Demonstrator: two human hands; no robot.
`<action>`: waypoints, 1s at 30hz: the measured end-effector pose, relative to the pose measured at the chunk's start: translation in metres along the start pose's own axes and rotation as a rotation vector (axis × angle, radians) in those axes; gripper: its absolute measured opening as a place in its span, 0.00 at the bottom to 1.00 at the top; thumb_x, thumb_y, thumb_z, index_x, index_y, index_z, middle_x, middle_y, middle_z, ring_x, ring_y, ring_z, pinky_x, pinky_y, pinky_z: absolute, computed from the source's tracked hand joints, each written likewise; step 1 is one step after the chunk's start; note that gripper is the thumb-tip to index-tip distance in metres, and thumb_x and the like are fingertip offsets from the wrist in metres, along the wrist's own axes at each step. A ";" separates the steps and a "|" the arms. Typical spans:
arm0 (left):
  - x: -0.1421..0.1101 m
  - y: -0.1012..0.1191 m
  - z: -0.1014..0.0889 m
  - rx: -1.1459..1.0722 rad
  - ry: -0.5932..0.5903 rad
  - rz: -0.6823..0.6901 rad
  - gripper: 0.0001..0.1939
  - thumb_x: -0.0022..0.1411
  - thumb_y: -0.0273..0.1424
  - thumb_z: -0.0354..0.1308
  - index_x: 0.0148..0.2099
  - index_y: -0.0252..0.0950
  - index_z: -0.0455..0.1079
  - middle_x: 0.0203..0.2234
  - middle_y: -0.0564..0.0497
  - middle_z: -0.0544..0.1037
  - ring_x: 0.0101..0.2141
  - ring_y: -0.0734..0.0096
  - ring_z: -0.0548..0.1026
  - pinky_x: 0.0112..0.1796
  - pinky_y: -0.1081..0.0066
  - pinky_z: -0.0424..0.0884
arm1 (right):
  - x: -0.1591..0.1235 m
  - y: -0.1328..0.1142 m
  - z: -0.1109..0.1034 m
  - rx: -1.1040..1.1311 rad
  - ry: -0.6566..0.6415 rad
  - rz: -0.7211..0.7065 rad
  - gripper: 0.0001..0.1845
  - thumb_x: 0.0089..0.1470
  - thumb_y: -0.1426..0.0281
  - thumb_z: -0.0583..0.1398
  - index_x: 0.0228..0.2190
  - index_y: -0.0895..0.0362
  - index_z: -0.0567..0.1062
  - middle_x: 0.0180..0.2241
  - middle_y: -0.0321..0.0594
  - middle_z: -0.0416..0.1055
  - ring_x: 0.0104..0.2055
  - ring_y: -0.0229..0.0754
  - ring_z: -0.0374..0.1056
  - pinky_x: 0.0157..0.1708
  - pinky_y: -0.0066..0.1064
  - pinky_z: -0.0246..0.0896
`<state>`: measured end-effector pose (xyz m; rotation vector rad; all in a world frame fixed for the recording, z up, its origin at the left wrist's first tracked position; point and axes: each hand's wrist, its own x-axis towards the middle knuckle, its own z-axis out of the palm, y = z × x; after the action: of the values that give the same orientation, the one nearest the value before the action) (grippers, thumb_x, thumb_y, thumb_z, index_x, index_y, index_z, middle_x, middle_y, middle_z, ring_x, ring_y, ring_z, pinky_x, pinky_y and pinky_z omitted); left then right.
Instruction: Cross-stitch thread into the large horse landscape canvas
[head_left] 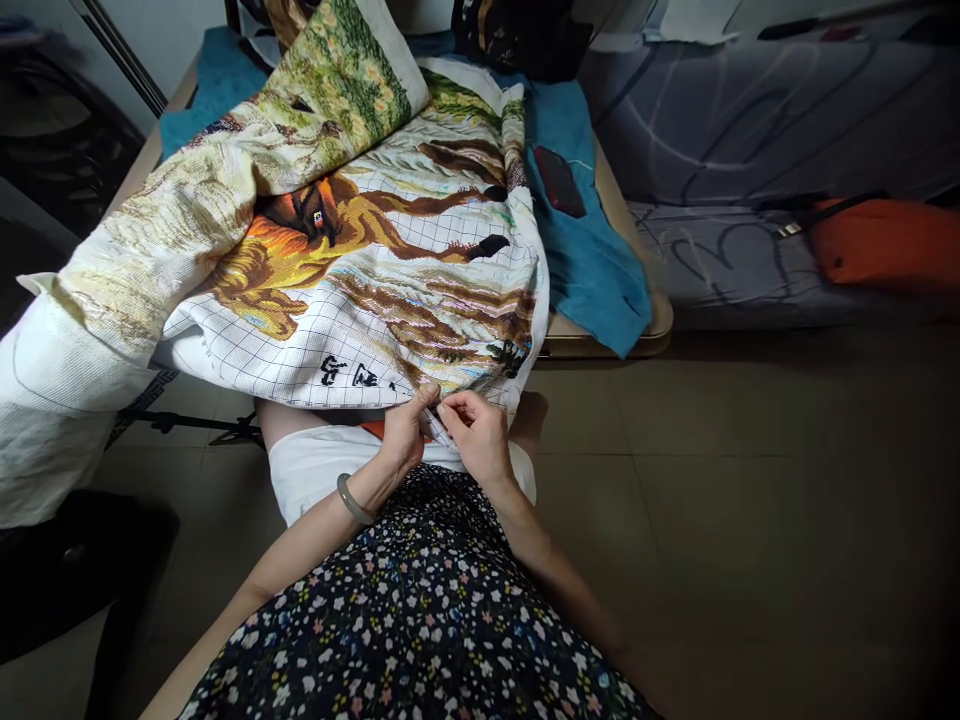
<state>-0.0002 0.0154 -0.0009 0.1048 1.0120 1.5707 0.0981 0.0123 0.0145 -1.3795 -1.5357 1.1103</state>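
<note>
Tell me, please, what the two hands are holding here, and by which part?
Both the left hand and the right hand pinch the cross-stitch cloth at its near lower edge, fingertips close together. Whether a needle is held cannot be told.

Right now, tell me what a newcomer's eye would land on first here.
The big cross-stitch cloth, with brown and orange stitching on a gridded white ground, spreads over the table. At its near edge the left hand and right hand pinch the fabric together. A teal cloth lies beneath it, to the right.

brown-orange gridded embroidery cloth [390,270], teal towel [592,260]
</note>
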 end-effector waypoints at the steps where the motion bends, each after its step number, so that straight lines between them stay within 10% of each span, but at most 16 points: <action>1: 0.001 0.000 0.000 0.012 0.009 0.013 0.15 0.37 0.28 0.71 0.30 0.33 0.72 0.25 0.54 0.74 0.26 0.77 0.70 0.34 0.72 0.66 | 0.000 0.002 0.001 0.020 0.010 0.002 0.08 0.50 0.65 0.59 0.27 0.58 0.72 0.23 0.37 0.72 0.23 0.35 0.65 0.25 0.25 0.61; 20: 0.002 -0.001 0.000 0.031 -0.026 0.026 0.13 0.39 0.27 0.69 0.30 0.34 0.72 0.26 0.53 0.76 0.28 0.75 0.72 0.36 0.71 0.67 | 0.001 0.004 0.009 0.079 0.172 0.028 0.08 0.49 0.66 0.60 0.33 0.57 0.71 0.22 0.33 0.70 0.22 0.36 0.66 0.24 0.26 0.62; 25: -0.001 0.000 -0.003 -0.022 -0.069 -0.027 0.14 0.40 0.30 0.70 0.31 0.33 0.73 0.26 0.52 0.76 0.30 0.73 0.73 0.38 0.70 0.67 | 0.009 -0.010 0.008 -0.078 0.018 -0.049 0.08 0.54 0.69 0.56 0.37 0.56 0.71 0.23 0.33 0.71 0.23 0.35 0.69 0.26 0.26 0.63; 30: 0.001 -0.001 -0.006 -0.019 0.000 -0.050 0.17 0.37 0.30 0.71 0.34 0.33 0.74 0.28 0.49 0.78 0.37 0.64 0.75 0.45 0.64 0.66 | 0.015 -0.041 -0.046 0.310 0.246 -0.046 0.08 0.54 0.63 0.57 0.28 0.54 0.67 0.25 0.34 0.72 0.16 0.33 0.64 0.15 0.24 0.57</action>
<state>-0.0028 0.0130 -0.0057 0.0661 0.9928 1.5342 0.1265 0.0308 0.0679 -1.2114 -1.1601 1.0554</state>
